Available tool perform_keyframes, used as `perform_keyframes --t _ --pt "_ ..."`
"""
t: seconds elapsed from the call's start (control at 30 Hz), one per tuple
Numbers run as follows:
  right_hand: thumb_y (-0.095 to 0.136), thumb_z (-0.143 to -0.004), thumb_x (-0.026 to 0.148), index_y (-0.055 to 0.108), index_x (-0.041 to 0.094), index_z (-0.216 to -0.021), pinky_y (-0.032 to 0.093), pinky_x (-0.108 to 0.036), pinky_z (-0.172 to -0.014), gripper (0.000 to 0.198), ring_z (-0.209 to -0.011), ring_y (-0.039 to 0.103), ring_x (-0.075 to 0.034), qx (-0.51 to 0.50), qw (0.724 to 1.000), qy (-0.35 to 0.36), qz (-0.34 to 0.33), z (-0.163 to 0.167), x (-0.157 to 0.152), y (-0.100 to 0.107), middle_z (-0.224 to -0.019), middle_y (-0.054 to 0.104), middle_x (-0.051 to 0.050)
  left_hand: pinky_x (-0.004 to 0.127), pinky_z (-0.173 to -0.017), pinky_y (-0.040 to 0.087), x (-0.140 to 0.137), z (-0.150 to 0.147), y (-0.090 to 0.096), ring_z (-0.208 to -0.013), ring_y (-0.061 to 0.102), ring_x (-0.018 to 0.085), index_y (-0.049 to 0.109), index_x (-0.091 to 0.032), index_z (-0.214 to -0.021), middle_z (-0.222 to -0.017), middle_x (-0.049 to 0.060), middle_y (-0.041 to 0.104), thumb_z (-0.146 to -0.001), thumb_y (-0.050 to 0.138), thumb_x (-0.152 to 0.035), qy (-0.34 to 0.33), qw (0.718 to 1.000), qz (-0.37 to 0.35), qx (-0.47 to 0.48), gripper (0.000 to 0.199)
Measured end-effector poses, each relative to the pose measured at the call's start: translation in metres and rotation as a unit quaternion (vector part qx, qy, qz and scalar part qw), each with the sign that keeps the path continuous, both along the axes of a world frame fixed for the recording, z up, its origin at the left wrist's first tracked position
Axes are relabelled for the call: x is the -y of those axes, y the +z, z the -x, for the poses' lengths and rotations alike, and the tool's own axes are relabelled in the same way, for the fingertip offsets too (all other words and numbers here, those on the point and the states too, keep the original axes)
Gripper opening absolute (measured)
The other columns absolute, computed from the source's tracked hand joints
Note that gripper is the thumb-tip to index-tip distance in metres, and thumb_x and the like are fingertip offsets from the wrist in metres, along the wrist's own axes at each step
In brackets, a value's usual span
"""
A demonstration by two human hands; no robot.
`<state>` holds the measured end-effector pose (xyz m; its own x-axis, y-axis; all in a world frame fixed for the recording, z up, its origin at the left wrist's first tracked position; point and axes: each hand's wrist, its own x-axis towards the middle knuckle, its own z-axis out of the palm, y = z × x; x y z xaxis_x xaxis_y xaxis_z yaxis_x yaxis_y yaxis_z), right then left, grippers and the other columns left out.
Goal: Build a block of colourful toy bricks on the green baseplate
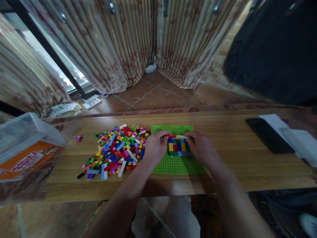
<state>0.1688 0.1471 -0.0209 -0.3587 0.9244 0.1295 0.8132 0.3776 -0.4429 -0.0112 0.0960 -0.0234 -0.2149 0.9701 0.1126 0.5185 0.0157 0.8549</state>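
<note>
A bright green studded baseplate (pixel 178 167) lies on the wooden table, bearing a low block of coloured toy bricks (pixel 175 147) in blue, yellow, red and green. Along the block's far side runs a row with a red brick (pixel 171 136) and a white brick (pixel 182 137). My left hand (pixel 156 145) has thumb and index finger closed at the red brick, at the row's left end. At its right end, my right hand (pixel 201 147) pinches the white brick. Fingers partly hide both ends of the block.
Left of the baseplate spreads a heap of loose bricks (pixel 121 148), with a small pink-purple piece (pixel 78 138) apart from it. A clear plastic box (pixel 32 132) with an orange label stands at the left. A dark phone-like slab (pixel 269 135) lies at the right of the table (pixel 230 142).
</note>
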Motion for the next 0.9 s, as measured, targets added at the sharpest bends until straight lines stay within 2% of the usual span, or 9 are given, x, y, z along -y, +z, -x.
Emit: perform_keyframes --t 0.33,0.9 --pt "0.052 -0.087 0.016 0.073 0.018 -0.095 0.047 -0.034 -0.077 0.023 -0.085 0.063 -0.022 0.008 1.000 -0.010 0.015 0.001 0.001 0.002 -0.095 0.069 -0.010 0.037 -0.091 0.052 -0.002 -0.004 -0.008 -0.096 0.067 0.023 0.072 -0.019 -0.102 -0.101 0.008 0.075 -0.089 0.050 -0.014 -0.032 0.985 -0.020 -0.168 0.026" --pt "0.052 -0.086 0.015 0.074 0.019 -0.095 0.047 -0.033 -0.078 0.024 -0.083 0.063 -0.021 -0.009 1.000 -0.025 -0.011 0.002 -0.002 -0.001 -0.091 0.069 -0.008 0.035 -0.091 0.051 -0.012 -0.010 -0.012 -0.092 0.066 0.021 0.074 -0.020 -0.094 -0.095 0.006 0.074 -0.088 0.053 -0.014 -0.061 0.981 -0.058 -0.175 0.023"
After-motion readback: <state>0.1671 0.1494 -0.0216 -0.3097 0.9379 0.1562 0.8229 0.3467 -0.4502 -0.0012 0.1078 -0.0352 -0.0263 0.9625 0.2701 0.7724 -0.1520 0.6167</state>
